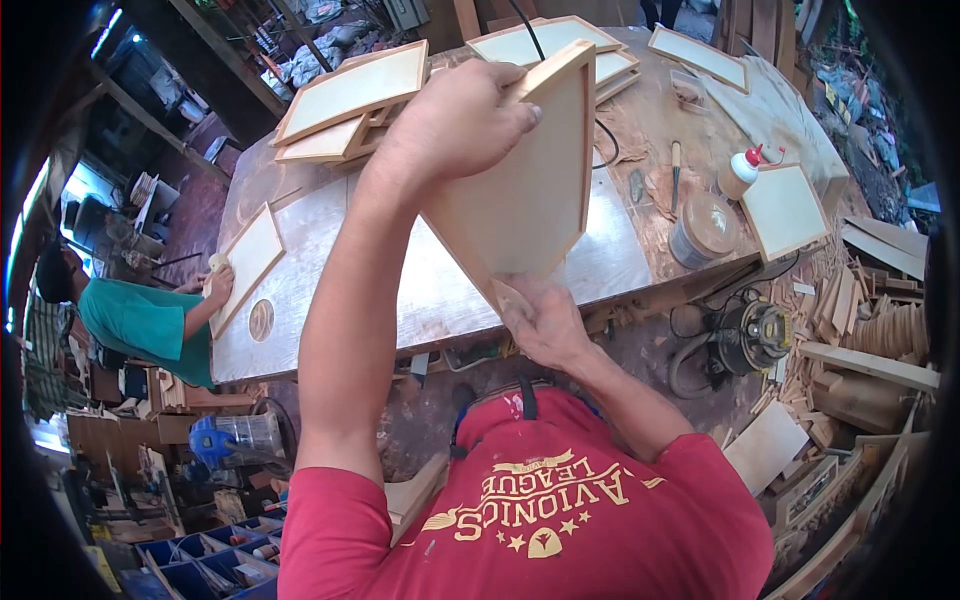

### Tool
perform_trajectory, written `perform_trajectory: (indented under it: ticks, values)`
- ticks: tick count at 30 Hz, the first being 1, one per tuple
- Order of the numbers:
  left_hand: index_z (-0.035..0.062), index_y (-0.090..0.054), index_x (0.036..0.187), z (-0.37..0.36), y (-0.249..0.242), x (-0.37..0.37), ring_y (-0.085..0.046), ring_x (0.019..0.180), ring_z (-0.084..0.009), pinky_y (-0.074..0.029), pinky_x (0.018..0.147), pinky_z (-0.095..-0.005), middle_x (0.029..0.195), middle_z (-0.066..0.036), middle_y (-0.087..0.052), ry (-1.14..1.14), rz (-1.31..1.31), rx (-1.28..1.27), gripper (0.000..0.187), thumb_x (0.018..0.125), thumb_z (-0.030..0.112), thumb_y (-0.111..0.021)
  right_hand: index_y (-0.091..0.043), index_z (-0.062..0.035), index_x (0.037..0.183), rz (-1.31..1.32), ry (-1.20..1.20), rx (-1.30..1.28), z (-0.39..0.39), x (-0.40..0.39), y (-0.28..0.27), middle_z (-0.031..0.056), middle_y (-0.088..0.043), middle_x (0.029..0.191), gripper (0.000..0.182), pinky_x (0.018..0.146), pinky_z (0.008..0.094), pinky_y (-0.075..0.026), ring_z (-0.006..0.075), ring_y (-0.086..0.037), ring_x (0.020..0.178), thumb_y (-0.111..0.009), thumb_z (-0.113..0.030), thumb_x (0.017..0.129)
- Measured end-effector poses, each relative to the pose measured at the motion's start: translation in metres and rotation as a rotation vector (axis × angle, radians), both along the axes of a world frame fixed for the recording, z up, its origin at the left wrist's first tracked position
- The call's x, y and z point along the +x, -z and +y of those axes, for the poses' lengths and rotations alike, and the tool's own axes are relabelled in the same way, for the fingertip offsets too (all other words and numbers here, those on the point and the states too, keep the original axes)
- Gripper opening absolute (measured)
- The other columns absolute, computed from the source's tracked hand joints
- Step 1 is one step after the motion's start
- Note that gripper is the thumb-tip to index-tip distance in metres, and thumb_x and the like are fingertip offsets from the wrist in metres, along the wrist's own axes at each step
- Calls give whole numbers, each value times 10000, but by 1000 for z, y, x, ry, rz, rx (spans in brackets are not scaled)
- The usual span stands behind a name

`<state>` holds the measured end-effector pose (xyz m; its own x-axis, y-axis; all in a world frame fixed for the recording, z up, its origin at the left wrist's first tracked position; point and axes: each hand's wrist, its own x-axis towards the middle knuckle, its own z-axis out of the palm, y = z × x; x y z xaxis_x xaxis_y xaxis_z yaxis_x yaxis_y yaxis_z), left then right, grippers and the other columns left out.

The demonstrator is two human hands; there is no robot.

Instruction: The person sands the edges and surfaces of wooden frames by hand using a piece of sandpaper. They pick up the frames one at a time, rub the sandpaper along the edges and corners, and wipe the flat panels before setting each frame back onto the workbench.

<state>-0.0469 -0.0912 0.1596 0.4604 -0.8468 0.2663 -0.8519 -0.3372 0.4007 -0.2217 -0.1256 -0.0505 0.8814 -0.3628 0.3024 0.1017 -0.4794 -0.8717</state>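
Observation:
A wooden-framed panel (530, 190) is held up, tilted, above the table. My left hand (465, 120) grips its upper edge, fingers wrapped over the frame. At the lower corner, my right hand (548, 325) is closed around a pale piece or the frame edge; blur hides which. Under the panel lies a light, flat board (460, 300) on the table (640, 130). Beyond my left hand are stacked framed panels (350, 90), with more panels (545, 40) behind the held one.
On the right are a glue bottle (738, 173), a round tub (703, 230), a tool with a wooden handle (676, 165) and another panel (785, 210). A co-worker (140, 315) at the left handles a panel (248, 262). A vacuum (750, 335) stands on the floor.

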Motion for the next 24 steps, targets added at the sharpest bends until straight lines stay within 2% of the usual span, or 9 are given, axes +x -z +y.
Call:
perform_trajectory:
  ticks: [2,5,8,9,12,15,17,21,24]
  values:
    - [29,-687,1323,0,-2,-4,-735,996,-324,-556,907,-401,1120,-226,-746,-3,-12,18,458,935,271,-660,-656,30,1297,-111,-6,-60,-2,4,-27,273,-712,1104,430,930,432,-552,424,-714,1069,-604,-71,882]
    - [18,-690,1310,2,-6,-11,-724,1067,-365,-553,944,-419,1183,-244,-730,-19,1,12,467,925,281,-669,-656,40,1293,-199,-69,-29,-5,10,-80,241,-730,1146,413,939,406,-550,350,-735,1056,-602,-76,901]
    - [22,-696,1307,-3,-10,-15,-724,1082,-391,-553,973,-447,1153,-264,-738,-31,20,90,485,911,301,-683,-665,45,1272,-376,-53,-5,-9,23,-112,264,-719,1137,430,939,460,-549,438,-698,1066,-653,-60,855]
    - [24,-699,1306,-1,-13,-15,-724,1078,-398,-554,977,-451,1147,-267,-739,-73,18,125,489,907,307,-685,-665,48,1270,-359,-46,9,-10,21,-114,250,-721,1138,427,946,452,-550,410,-707,1060,-669,-68,859]
    - [8,-704,1301,4,-8,-9,-718,1076,-427,-552,1001,-461,1149,-280,-737,-18,13,-31,510,898,320,-691,-644,81,1290,-331,-40,238,-22,3,-78,207,-726,1189,453,995,401,-540,296,-708,1082,-688,-61,862]
    - [0,-691,1322,14,-8,-2,-721,1083,-415,-551,1003,-452,1142,-292,-736,-14,174,-167,544,896,338,-710,-639,93,1304,-43,54,299,-38,-13,2,191,-707,1212,446,1033,398,-515,260,-675,1117,-634,-79,892]
    - [-8,-677,1337,20,-10,0,-725,1080,-410,-552,996,-443,1139,-299,-734,19,248,-183,576,892,354,-725,-643,80,1310,-30,-5,449,-28,-14,38,168,-700,1212,471,1035,385,-506,240,-659,1129,-645,-93,871]
    - [-34,-604,1406,44,1,5,-723,1083,-328,-539,994,-405,1138,-249,-742,241,446,-204,673,931,429,-716,-673,63,1270,-44,-149,377,-17,3,27,163,-704,1192,454,1009,374,-513,231,-657,1113,-676,-123,856]
    - [-18,-501,1514,71,61,12,-589,1312,-262,-491,1081,-397,1398,-207,-633,371,764,-448,768,967,485,-697,-700,64,1203,-69,-161,316,-31,13,39,165,-723,1135,403,974,381,-535,234,-673,1069,-692,-145,859]
